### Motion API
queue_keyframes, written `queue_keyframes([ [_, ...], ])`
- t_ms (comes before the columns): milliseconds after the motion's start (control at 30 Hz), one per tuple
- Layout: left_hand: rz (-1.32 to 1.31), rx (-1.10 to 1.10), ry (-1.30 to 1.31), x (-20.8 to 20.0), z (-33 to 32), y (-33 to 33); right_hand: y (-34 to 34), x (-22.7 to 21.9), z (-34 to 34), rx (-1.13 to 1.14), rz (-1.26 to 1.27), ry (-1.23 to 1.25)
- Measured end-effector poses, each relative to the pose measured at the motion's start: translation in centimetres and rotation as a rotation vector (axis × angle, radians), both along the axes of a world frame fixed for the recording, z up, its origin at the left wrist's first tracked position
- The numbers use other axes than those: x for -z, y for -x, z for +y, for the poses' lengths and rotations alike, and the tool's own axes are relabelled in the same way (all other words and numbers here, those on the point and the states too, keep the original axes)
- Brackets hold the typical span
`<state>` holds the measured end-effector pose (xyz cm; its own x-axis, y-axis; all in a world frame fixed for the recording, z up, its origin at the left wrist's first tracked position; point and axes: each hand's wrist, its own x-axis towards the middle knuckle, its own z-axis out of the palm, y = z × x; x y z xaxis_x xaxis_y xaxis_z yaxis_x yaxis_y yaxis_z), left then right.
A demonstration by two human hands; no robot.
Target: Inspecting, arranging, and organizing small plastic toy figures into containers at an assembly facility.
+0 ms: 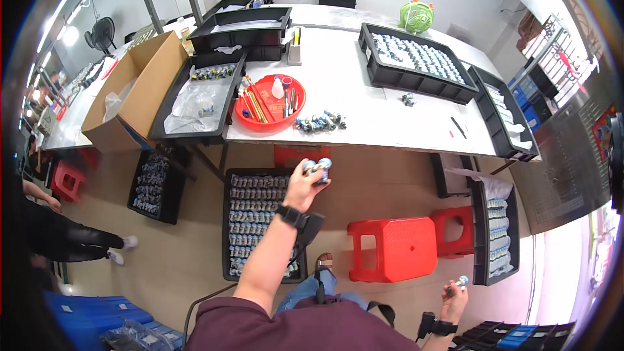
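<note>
My left hand (301,190) is stretched forward, short of the table's front edge, with its fingers closed round small blue-and-white figurines (317,168). Low on the right, my right hand (454,304) pinches one small figurine of similar colour (462,281) between its fingers. Below my left forearm, a black crate (227,234) on the floor holds rows of such figurines. On the table beyond my left hand lies a loose cluster of figurines (322,121). The fine shape of the held pieces is too small to make out.
A red basin (263,123) with brushes and bottles stands on the white table (338,84). Another black crate of figurines (416,84) sits farther back. Red stools (396,247) and an upright-looking crate (481,247) flank my right side. At left, a person's legs (78,234) show.
</note>
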<state>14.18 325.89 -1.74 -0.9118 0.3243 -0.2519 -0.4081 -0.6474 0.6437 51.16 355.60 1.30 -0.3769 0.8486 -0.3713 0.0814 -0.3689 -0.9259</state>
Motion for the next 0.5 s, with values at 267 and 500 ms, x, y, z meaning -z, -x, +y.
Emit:
queue_keyframes([
  [267, 0.042, 0.018, 0.226, -0.5, 8.5, 6.4, 13.5, -1.4, 5.0, -0.222, 0.077, 0.079],
  [500, 0.075, 0.028, 0.439, 2.0, 12.9, 10.4, 26.6, -1.8, 8.8, -0.436, 0.092, 0.09],
])
